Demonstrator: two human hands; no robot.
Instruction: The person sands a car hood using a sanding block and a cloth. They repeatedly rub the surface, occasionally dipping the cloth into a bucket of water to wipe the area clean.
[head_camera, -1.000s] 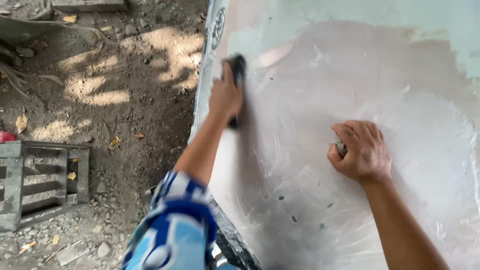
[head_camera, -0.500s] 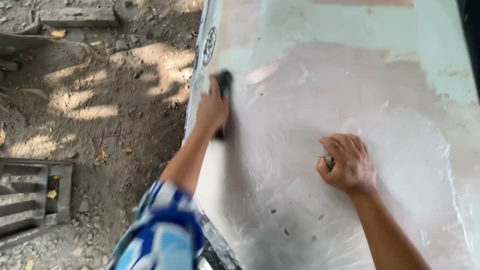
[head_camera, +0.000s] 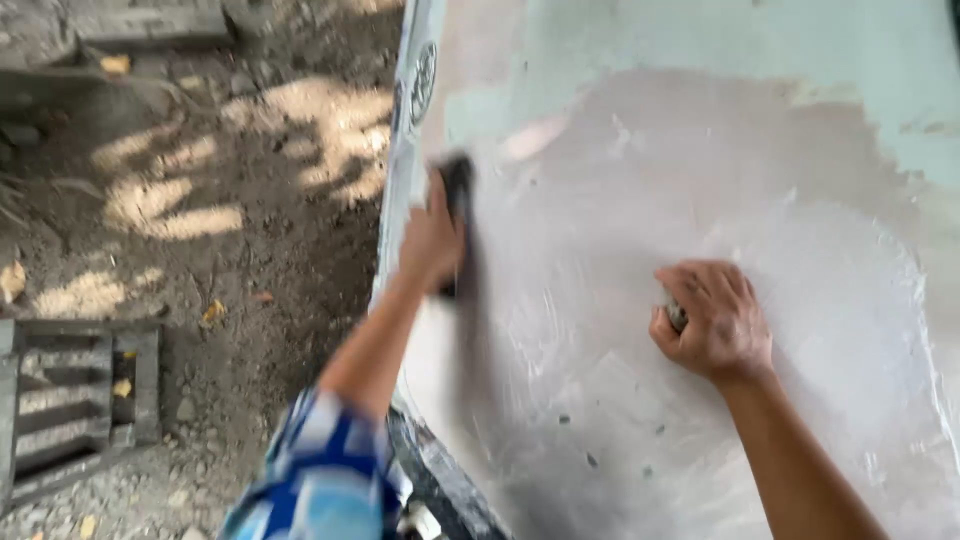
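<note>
Pale grey filler covered most of a large painted panel (head_camera: 700, 200), which filled the right of the view and ran from near to far; mint-green paint showed only along its far edge and far right corner. The left hand (head_camera: 432, 240) gripped a dark sanding block (head_camera: 459, 215), fingers wrapped about it and pressing it flat to the panel close to the panel's left edge. The block was blurred, so its exact shape could not be told. The right hand (head_camera: 715, 320) rested on the filler near the middle of the panel, fingers curled tight about a small grey object (head_camera: 677, 317) that showed only at the thumb side; its kind could not be told.

Progress, as judged: the filler looked already spread and dry, and whitish rubbed streaks fanned across the middle and right. A duller band below the block and several small dark specks (head_camera: 590, 460) toward the near edge looked not yet smoothed, so the work appeared partly done.

Count: one panel, one block, one small grey object, two hands, one blue checked sleeve (head_camera: 320, 480) on the left arm. Left of the panel lay bare earth (head_camera: 200, 200) with sun patches, a few dry leaves (head_camera: 213, 313), and one slatted crate (head_camera: 75, 400) at the near left.
</note>
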